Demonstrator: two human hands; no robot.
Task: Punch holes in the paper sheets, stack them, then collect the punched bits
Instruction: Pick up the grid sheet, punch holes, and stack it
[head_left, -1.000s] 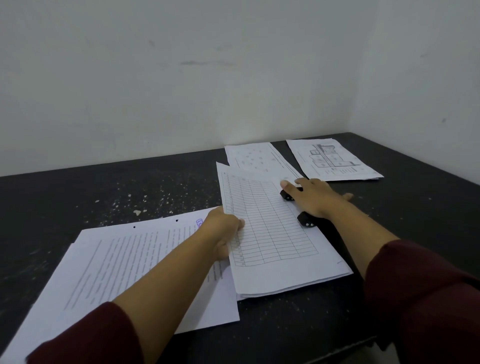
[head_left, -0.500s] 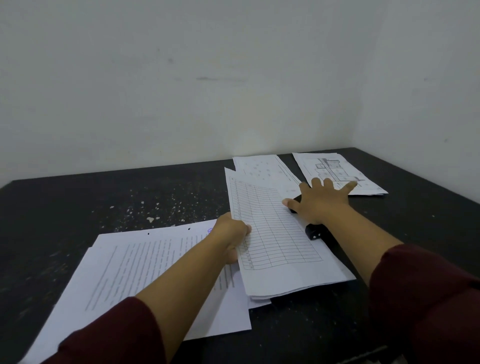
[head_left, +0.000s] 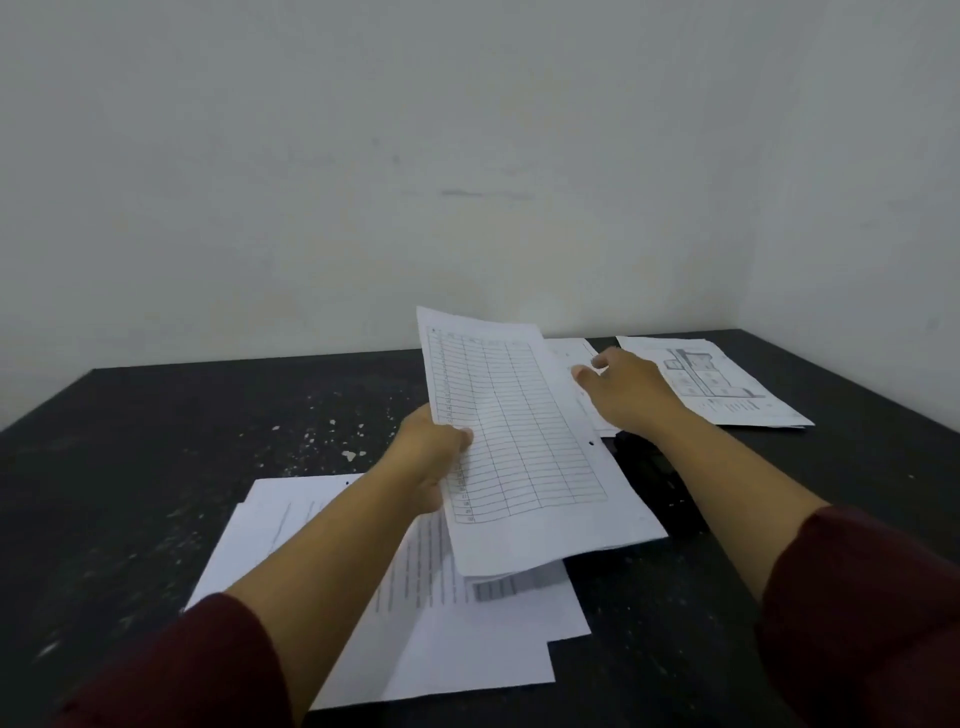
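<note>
My left hand (head_left: 428, 452) grips the left edge of a thin bundle of sheets topped by a printed table (head_left: 524, 441), lifted and tilted above the desk; a punched hole shows near its right edge. My right hand (head_left: 626, 392) hovers with fingers apart over a white sheet (head_left: 569, 358) beyond the bundle, holding nothing. The black hole punch (head_left: 652, 478) lies on the desk under my right forearm, partly hidden by the arm and the bundle. A stack of text sheets (head_left: 452, 639) lies flat at the near left. Small white punched bits (head_left: 332, 431) are scattered behind my left hand.
The desk (head_left: 130, 467) is black and sits in a corner of white walls. Another pile of sheets with a floor-plan drawing (head_left: 722, 384) lies at the far right. The desk's front edge is close to my elbows.
My left hand has lifted the table-topped bundle off the desk and tilted it up. My right hand has come off the hole punch and moved forward over the far sheet.
</note>
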